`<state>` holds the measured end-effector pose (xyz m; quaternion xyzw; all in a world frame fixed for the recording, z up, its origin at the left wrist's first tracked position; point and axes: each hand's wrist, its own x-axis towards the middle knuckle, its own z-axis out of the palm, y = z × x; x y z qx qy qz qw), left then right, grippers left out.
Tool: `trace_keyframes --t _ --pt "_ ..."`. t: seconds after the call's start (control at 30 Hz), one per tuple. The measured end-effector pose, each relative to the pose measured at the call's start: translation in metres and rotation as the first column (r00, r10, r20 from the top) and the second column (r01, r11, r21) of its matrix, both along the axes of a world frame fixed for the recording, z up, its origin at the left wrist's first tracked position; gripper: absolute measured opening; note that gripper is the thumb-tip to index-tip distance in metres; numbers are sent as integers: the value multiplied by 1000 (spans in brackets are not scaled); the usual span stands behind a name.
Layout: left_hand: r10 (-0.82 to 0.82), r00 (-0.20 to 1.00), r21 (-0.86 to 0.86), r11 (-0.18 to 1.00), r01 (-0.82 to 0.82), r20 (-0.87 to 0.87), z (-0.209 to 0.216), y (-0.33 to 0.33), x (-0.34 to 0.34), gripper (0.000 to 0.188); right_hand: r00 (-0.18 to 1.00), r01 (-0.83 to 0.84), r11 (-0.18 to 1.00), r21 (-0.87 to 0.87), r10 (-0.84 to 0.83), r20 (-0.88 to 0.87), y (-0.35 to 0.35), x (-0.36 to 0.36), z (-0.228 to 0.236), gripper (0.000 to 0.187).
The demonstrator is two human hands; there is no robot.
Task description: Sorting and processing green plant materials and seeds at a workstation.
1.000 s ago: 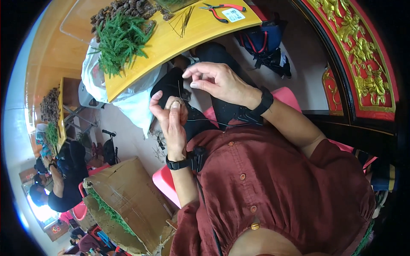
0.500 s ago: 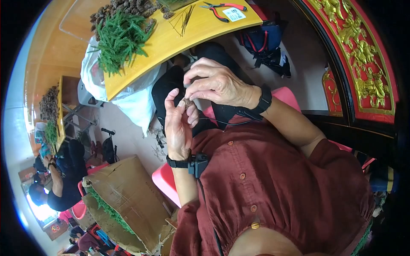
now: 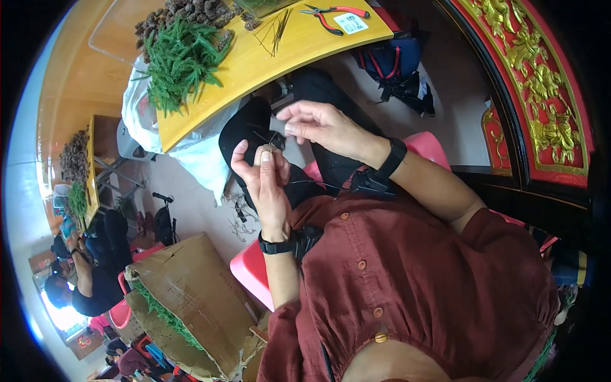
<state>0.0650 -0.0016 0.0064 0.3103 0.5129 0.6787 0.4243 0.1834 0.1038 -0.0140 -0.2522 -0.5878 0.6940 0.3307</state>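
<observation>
My left hand point(image 3: 268, 181) is closed in a pinch, thumb on top, around a small brown piece that looks like a pine cone point(image 3: 270, 148), mostly hidden by the fingers. Thin wire ends point(image 3: 272, 136) stick up from it and spread apart. Just right of these ends, my right hand point(image 3: 324, 129) hovers with fingers half curled and the thumb a little apart from them. Nothing shows clearly between its fingers. Both hands are above my lap, short of the yellow table point(image 3: 248, 73).
On the table lie green sprigs point(image 3: 181, 63), brown pine cones point(image 3: 197, 11), thin wires point(image 3: 273, 33) and red-handled pliers point(image 3: 331, 18). A cardboard box point(image 3: 197, 299) with greenery stands at lower left. A dark bag point(image 3: 394, 63) lies under the table. Another person point(image 3: 98, 274) sits far left.
My right hand has drawn away from the left hand's fingertips, baring the wire ends. My left hand has shifted slightly right and turned, so its thumb now lies on top.
</observation>
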Motion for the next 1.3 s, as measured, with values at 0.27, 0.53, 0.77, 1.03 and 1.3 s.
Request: trace_keyframes --t 0.27,0.53,0.77,1.03,1.3 --pt "-71 979 -77 993 87 193 28 5 -8 36 999 -50 994 -102 48 -21 -5 -10 24 22" --pt "-113 985 -79 989 124 128 49 2 -1 38 999 39 991 -126 -36 30 -13 -10 58 17" --pt "-42 973 -36 999 35 -226 48 -1 6 38 994 95 990 -100 -88 70 -18 -10 63 15" --pt "-128 907 -203 978 48 -401 110 46 -46 28 993 95 934 -346 -114 -37 11 -1 79 16" --pt "128 485 33 979 -200 -865 116 171 -216 23 992 126 957 -261 -113 64 41 -6 88 16"
